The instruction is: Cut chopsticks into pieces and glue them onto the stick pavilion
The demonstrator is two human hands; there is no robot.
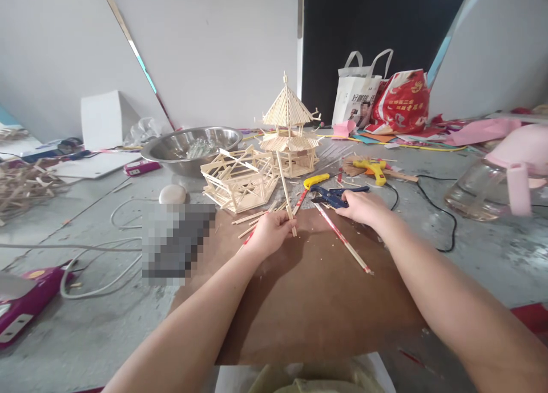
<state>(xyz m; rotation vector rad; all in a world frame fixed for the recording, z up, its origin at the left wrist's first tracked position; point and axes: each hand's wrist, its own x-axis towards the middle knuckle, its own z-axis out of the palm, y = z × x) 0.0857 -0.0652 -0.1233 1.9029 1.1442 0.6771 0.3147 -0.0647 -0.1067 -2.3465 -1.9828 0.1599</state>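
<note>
My left hand [274,231] is closed around a few thin wooden sticks [283,181], which stand up at a slant from between thumb and fingers. At the far side of the brown board [317,301], my right hand [359,205] has its fingers curled on a pair of dark blue cutting pliers [331,196]. A yellow handle [315,180] lies right beside them. Between my hands, a bundle of sticks with a red wrapper [345,239] rests on the board. Loose sticks [250,217] lie near my left hand.
Behind stand a stick-built pavilion [290,110] and an open stick frame [240,181]. A steel bowl [192,147] is back left, a yellow glue gun [374,170] to the right. A pink-lidded jug [479,187], power strips [34,299], cables and bags [400,101] surround the board.
</note>
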